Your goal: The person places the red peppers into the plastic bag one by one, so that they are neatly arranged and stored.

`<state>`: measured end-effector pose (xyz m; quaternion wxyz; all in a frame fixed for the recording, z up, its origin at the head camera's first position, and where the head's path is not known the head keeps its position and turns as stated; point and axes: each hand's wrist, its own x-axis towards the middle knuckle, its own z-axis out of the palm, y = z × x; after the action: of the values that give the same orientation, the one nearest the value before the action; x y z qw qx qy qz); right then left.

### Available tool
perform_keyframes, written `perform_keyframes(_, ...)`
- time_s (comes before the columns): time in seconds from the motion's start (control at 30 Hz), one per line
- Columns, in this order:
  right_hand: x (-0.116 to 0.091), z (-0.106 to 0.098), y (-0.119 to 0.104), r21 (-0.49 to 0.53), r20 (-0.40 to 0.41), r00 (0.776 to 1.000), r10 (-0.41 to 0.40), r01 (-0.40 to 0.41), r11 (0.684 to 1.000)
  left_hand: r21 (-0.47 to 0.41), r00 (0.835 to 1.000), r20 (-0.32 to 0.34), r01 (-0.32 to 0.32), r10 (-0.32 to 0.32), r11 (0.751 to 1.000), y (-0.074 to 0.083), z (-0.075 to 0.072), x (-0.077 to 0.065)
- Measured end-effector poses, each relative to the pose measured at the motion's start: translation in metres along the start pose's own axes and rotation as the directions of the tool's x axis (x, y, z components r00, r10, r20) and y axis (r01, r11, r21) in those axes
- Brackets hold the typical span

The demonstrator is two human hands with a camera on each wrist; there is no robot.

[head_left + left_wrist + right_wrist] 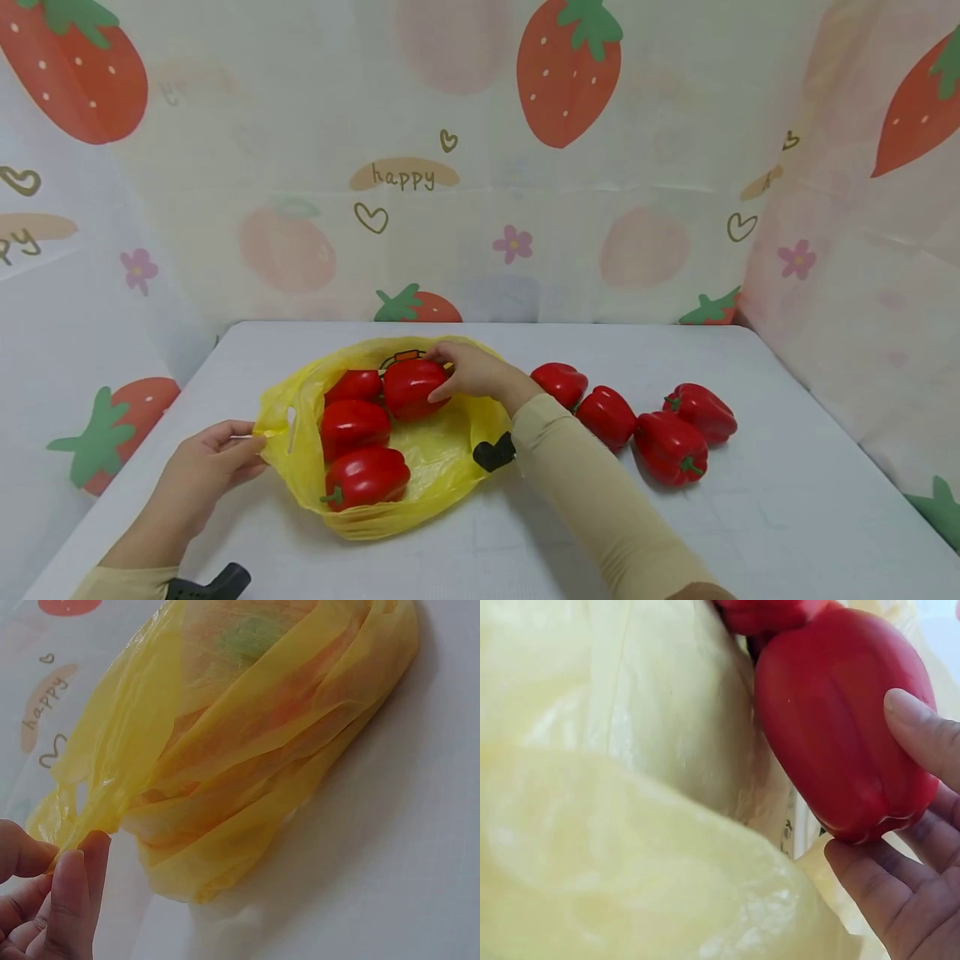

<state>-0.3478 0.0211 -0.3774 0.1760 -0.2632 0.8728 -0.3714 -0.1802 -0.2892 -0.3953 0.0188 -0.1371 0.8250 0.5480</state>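
A yellow plastic bag (438, 507) lies wide-mouthed on the white table, left of the middle. My left hand (217, 458) pinches its left edge by the handle; in the left wrist view thumb and fingers squeeze the gathered plastic (101, 795). Inside the bag my right hand (476, 371) grips a red bell pepper (414, 387) near the far rim, thumb along one side and fingers round its end (847, 727). Several more red bell peppers rest along the bag's left inside, among them one with a green stem (367, 477) nearest me.
Right of the bag, several red bell peppers (672, 447) sit in a loose row on the table (787, 500), partly behind the right forearm. A strawberry-printed curtain (465, 208) hangs behind and at both sides of the table.
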Motion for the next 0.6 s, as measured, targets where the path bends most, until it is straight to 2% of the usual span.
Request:
perform_keyframes(0.27, 0.0033, 0.0020, 0.0021, -0.028, 0.013, 1.000, -0.002, 0.002, 1.000, 0.017, 1.000, -0.003, 0.001, -0.001, 1.000, 0.0012, 0.0009, -0.0014)
perform_keyframes(0.6, 0.0000, 0.0048, -0.0027, -0.054, -0.010, 1.000, 0.022, -0.023, 0.998, 0.015, 1.000, 0.002, 0.005, -0.005, 1.000, 0.0019, 0.0007, -0.0013)
